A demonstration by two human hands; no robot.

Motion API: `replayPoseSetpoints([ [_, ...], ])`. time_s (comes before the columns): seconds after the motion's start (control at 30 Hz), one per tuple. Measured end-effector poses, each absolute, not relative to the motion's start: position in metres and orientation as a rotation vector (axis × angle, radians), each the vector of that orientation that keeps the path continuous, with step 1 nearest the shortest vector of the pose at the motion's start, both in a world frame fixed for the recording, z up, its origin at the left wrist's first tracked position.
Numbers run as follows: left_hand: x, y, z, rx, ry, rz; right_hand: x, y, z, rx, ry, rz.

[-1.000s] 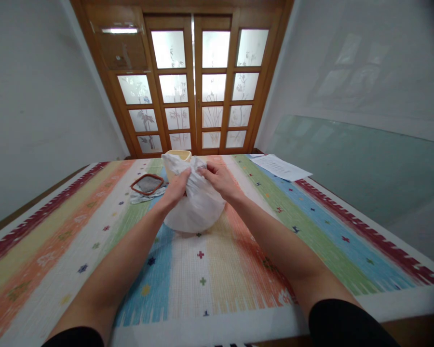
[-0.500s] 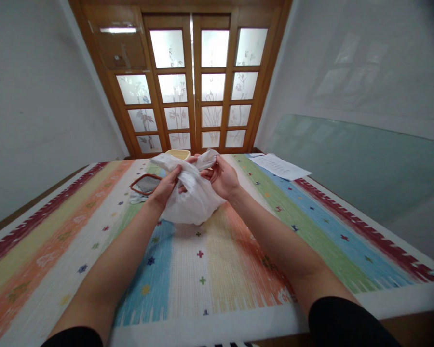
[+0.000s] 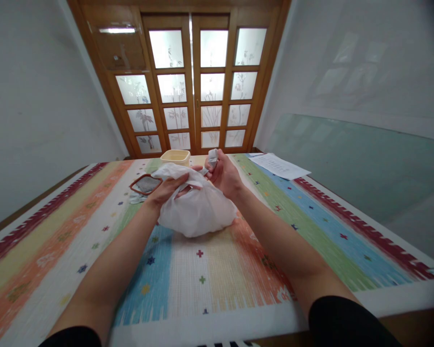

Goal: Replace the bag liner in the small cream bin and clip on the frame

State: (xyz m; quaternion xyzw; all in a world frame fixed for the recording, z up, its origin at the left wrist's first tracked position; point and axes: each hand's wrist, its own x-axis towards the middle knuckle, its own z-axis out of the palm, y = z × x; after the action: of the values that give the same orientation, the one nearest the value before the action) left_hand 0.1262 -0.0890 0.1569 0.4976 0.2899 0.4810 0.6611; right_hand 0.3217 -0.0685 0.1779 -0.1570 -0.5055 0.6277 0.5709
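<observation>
A white plastic bag (image 3: 198, 214) hangs low over the middle of the table, its body bulging and its top bunched. My left hand (image 3: 169, 188) is closed round the left side of its gathered neck. On the other side, my right hand (image 3: 226, 176) pinches a twisted end of the bag that sticks up above the fingers. What lies inside the bag cannot be seen. Just left of my left hand is a grey item with a brown-orange rim (image 3: 146, 184), partly hidden by that hand. Behind the bag stands a pale yellow plastic container (image 3: 175, 156).
A striped, patterned tablecloth (image 3: 198, 279) covers the table. Printed sheets of paper (image 3: 279, 165) lie at the far right. A pale green glass panel (image 3: 358, 168) leans along the right wall. Wooden doors with frosted panes (image 3: 191, 86) stand beyond the table.
The bag's body has spread lower and to the right. My right hand has drawn the bag's end tighter into a twist. More of the yellow container shows behind.
</observation>
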Motion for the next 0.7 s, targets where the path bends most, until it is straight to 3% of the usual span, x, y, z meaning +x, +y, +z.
replayPoseSetpoints([
  [0.3, 0.139, -0.066, 0.149, 1.083, 0.631, 1.255, 0.319, -0.070, 0.171, -0.410, -1.378, 1.081],
  [0.57, 0.135, -0.060, 0.152, 0.949, 0.546, 1.300, 0.313, -0.067, 0.157, -0.314, -1.505, 1.349],
  [0.7, 0.133, -0.057, 0.153, 0.936, 0.567, 1.303, 0.315, -0.061, 0.153, -0.323, -1.545, 1.250],
])
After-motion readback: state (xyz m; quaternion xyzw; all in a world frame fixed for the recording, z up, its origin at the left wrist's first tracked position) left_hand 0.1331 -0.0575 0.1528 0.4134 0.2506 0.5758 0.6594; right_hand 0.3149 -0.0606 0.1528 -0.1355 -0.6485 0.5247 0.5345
